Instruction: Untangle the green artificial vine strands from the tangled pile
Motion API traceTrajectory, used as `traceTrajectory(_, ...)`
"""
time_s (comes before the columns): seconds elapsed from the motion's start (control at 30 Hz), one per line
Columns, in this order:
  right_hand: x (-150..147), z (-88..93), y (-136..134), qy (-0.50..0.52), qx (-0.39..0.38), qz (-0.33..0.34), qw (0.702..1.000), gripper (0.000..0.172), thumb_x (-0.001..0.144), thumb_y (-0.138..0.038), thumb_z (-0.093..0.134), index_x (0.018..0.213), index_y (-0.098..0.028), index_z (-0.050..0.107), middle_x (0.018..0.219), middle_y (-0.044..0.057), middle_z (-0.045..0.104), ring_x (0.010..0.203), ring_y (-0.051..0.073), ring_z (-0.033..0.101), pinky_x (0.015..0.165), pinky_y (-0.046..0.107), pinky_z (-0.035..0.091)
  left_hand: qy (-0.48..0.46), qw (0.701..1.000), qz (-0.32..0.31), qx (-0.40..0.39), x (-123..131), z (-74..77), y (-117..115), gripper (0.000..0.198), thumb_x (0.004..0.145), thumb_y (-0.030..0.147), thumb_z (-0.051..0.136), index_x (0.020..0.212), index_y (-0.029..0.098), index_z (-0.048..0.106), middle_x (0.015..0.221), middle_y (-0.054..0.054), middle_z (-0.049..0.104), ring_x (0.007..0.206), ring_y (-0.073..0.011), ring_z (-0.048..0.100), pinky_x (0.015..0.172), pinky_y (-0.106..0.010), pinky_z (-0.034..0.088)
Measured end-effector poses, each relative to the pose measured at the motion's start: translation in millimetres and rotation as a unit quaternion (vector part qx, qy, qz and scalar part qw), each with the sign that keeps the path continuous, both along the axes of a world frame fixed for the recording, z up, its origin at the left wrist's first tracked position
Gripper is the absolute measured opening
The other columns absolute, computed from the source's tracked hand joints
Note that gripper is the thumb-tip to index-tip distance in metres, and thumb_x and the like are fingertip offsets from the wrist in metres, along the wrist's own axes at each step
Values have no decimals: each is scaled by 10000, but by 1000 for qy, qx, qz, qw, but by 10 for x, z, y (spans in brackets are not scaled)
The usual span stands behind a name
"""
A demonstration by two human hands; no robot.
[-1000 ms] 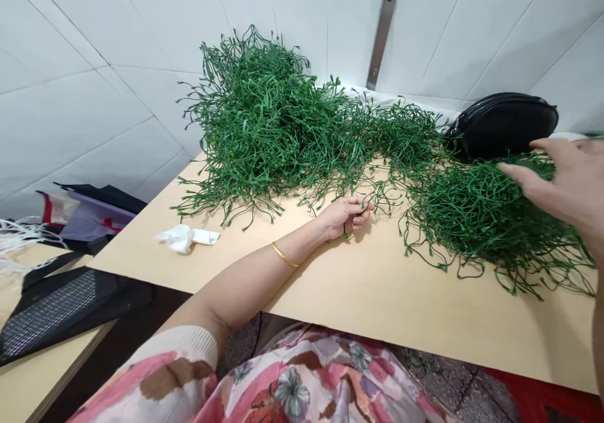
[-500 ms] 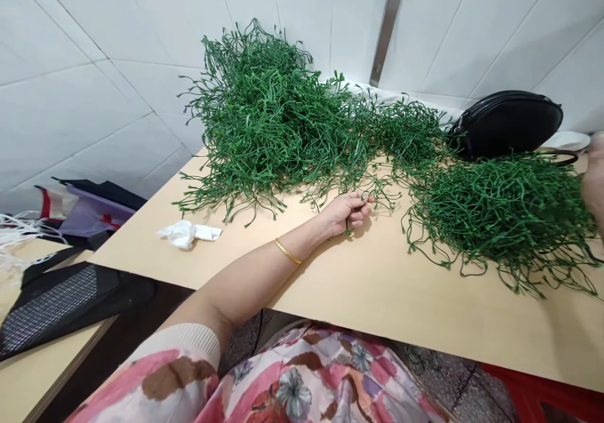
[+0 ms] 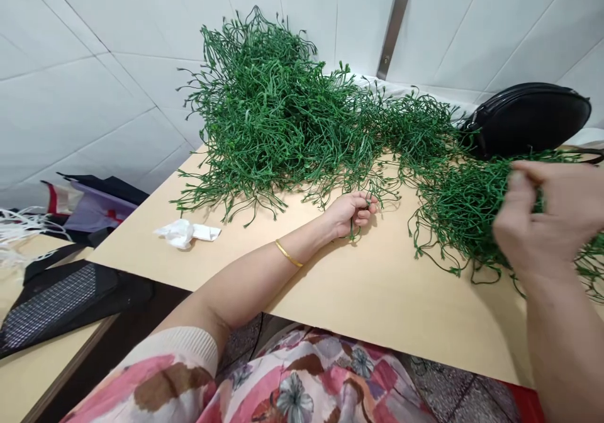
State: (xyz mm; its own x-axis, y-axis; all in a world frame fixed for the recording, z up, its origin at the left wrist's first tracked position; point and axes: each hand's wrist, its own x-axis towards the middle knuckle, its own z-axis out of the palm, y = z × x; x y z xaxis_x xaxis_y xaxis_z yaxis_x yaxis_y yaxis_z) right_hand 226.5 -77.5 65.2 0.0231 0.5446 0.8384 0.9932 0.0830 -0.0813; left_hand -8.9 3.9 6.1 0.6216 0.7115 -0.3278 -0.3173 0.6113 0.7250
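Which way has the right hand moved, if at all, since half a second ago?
Yes: judged against the black bag, the right hand has come leftward, in from the picture's right edge.

The head view looks forward and down at the nearby table [image 3: 401, 297].

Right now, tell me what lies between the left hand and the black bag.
Green strands and some bare tabletop lie between the left hand and the bag, in the head view.
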Motion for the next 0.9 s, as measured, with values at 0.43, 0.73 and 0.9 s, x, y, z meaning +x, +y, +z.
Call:
traceTrajectory(0.43, -780, -557, 258, 137, -247, 165, 945, 281, 825, -292, 496, 1064, -199, 609, 945, 74, 659, 906, 238, 521, 805, 406, 405, 43, 995, -46, 80, -9, 50, -64, 182, 695, 168, 617, 689, 165, 435, 475, 71, 421, 325, 1, 187, 330, -149, 82)
traceTrajectory(0.73, -731, -528, 244, 153, -169, 153, 962, 156, 828, -279, 498, 856, -195, 627, 888, 66, 641, 873, 209, 535, 757, 354, 397, 77, 992, -42, 89, 5, 101, -113, 270, 625, 260, 696, 671, 182, 441, 434, 99, 319, 351, -10, 133, 366, -187, 32)
traceTrajectory(0.9, -668, -479, 118, 91, -72, 97, 988, 173, 835, -231, 489, 916, -161, 625, 910, 112, 614, 900, 232, 534, 742, 363, 389, 125, 964, 87, 219, 69, 17, -193, 159, 639, 234, 642, 622, 154, 505, 482, 71, 374, 431, -32, 260, 420, -200, 175)
